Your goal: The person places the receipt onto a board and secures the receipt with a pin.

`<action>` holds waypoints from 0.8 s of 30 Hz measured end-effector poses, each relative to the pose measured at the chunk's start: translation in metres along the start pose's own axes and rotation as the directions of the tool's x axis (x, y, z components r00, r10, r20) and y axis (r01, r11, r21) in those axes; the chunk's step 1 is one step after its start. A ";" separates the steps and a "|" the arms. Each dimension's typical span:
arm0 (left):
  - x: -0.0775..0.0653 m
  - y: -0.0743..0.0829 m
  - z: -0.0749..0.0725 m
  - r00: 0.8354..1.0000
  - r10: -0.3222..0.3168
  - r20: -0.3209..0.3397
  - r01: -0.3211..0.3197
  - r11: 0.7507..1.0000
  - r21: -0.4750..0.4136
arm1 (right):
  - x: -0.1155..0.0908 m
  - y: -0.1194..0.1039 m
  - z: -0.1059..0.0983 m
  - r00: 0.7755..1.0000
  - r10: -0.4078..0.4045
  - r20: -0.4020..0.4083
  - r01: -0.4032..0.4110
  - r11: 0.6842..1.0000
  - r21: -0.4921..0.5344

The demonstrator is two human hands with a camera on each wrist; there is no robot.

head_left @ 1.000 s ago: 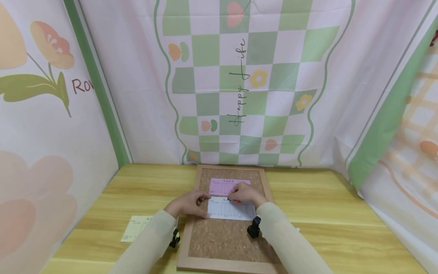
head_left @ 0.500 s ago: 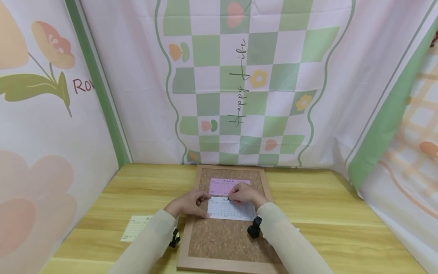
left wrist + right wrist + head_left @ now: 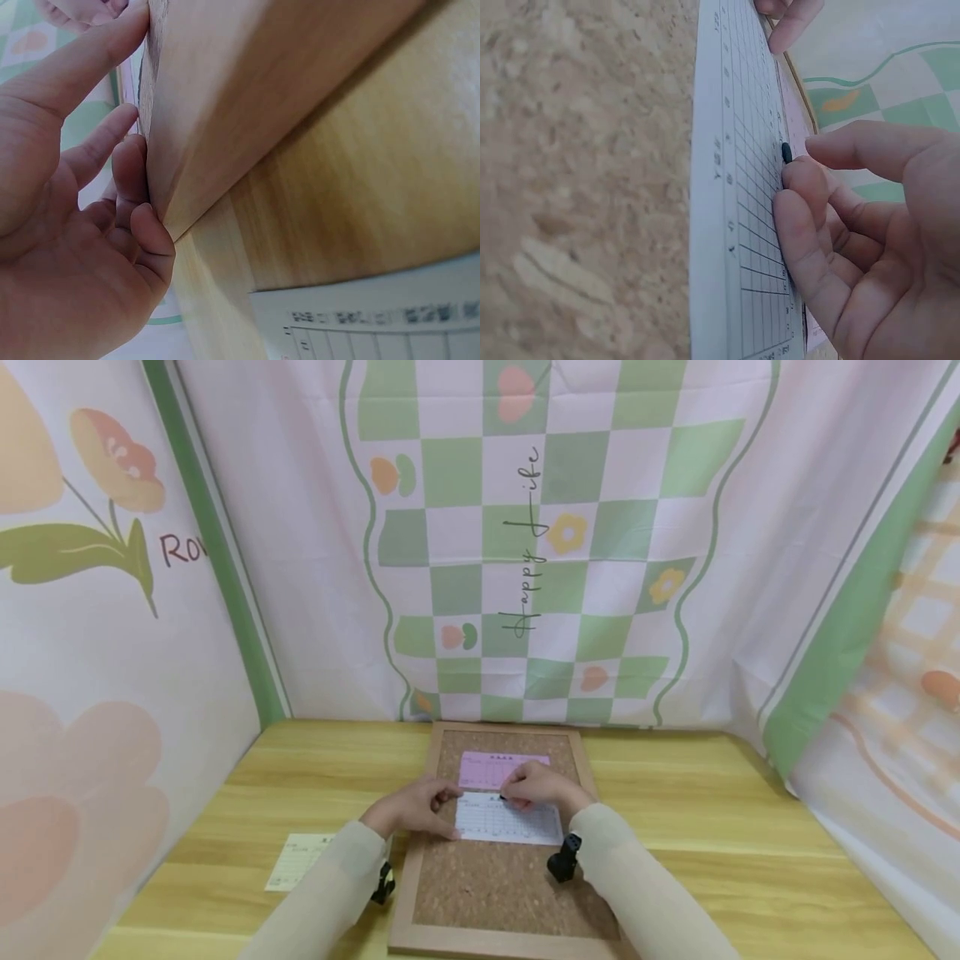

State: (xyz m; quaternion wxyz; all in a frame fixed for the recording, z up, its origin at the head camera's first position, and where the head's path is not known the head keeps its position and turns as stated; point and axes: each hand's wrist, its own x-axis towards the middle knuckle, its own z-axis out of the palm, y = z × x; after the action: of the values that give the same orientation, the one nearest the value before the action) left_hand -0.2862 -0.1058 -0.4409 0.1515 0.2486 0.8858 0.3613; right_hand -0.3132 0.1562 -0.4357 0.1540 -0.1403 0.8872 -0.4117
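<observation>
A white ruled slip [image 3: 480,822] lies across the middle of a wood-framed cork board [image 3: 480,893]. My left hand [image 3: 414,806] rests at its left side, thumb by the lower corner and forefinger by the upper one. In the left wrist view, the other fingers of that left hand [image 3: 97,217] bend loosely beside the board's frame. My right hand [image 3: 536,783] is over the slip's top edge, pinching a small black pushpin [image 3: 786,153]. The right wrist view has the pushpin upright at the paper, right at the thumb and finger tips. Its point is hidden.
Just above the white slip, a pink slip [image 3: 480,770] lies on the cork. A yellow slip [image 3: 296,860] is on the wooden table [image 3: 712,827], left of the board and partly under the left sleeve. A patterned curtain [image 3: 510,568] hangs behind the table.
The right wrist and sleeve have shifted slightly to the right, while the fingertips stay at the pushpin. The left hand and the slips have not moved.
</observation>
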 end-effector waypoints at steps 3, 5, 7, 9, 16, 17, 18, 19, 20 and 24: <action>0.000 0.001 0.000 1.000 0.006 0.001 -0.006 1.000 -0.010 | -0.003 0.000 -0.003 1.000 0.000 0.012 0.000 1.000 0.012; 0.000 0.001 0.000 1.000 0.004 0.001 -0.004 1.000 -0.012 | -0.004 0.001 -0.005 1.000 0.002 0.018 -0.002 1.000 0.020; 0.000 0.001 0.000 1.000 0.000 -0.001 0.000 1.000 -0.013 | -0.006 0.001 -0.007 1.000 -0.001 0.022 0.000 1.000 0.022; 0.000 0.000 0.000 1.000 -0.005 -0.002 0.005 1.000 -0.010 | -0.008 0.001 -0.008 1.000 0.005 0.026 -0.005 1.000 0.025; -0.001 0.001 -0.001 1.000 -0.001 -0.002 0.001 1.000 -0.023 | -0.013 0.003 -0.014 1.000 0.014 0.020 -0.014 0.999 0.029; -0.001 0.001 -0.001 1.000 0.000 -0.003 0.000 1.000 -0.024 | -0.013 0.004 -0.015 1.000 0.008 0.019 -0.009 1.000 0.029; -0.001 0.001 -0.001 1.000 0.001 -0.004 -0.001 1.000 -0.024 | -0.014 0.004 -0.017 1.000 0.004 0.020 -0.004 0.999 0.032; -0.001 0.001 -0.001 1.000 0.001 -0.004 -0.001 1.000 -0.024 | -0.015 0.004 -0.018 1.000 0.000 0.022 -0.001 0.999 0.034; -0.001 0.001 0.000 1.000 0.002 -0.005 -0.002 1.000 -0.023 | -0.017 0.005 -0.020 1.000 -0.008 0.026 0.007 0.999 0.036; -0.002 0.002 0.000 1.000 0.000 -0.006 0.000 1.000 -0.014 | -0.023 0.006 -0.029 0.999 -0.015 0.036 0.014 0.999 0.040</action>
State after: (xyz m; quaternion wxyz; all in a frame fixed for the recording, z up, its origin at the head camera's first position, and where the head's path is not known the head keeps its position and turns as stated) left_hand -0.2842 -0.1061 -0.4393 0.1505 0.2464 0.8837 0.3685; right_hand -0.3037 0.1882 -0.4188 0.1698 -0.1511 0.8748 -0.4279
